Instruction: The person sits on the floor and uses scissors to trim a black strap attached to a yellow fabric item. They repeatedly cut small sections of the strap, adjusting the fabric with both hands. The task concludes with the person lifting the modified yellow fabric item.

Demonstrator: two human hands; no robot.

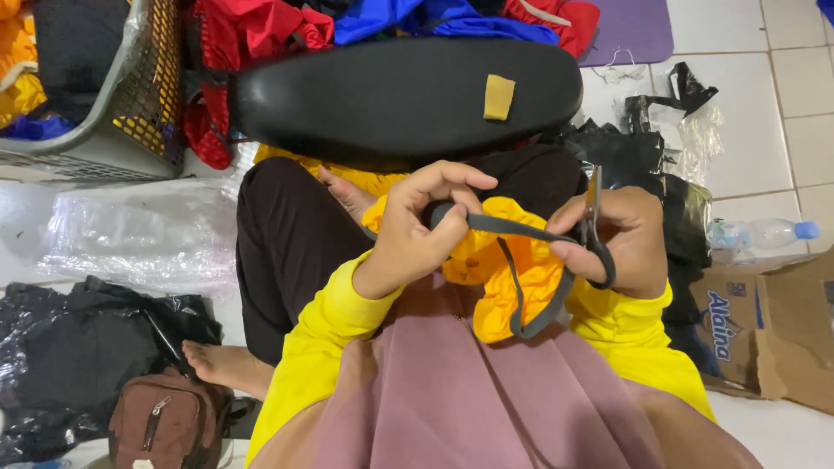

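yellow fabric [508, 287] with a grey strap [521, 230] sits bunched between both hands, left hand [413, 234] pinching the strap's end, right hand [617, 243] gripping small scissors [593, 217] near the black cushion [408, 95].

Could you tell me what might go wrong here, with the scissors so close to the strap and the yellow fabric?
1. The right hand holds the scissors right beside the left hand, which pinches the grey strap; a slip might nick a finger.
2. The yellow fabric bunches directly under the strap, so the blades could catch it.
3. The strap's loose loop hangs over the lap and may snag the scissors.
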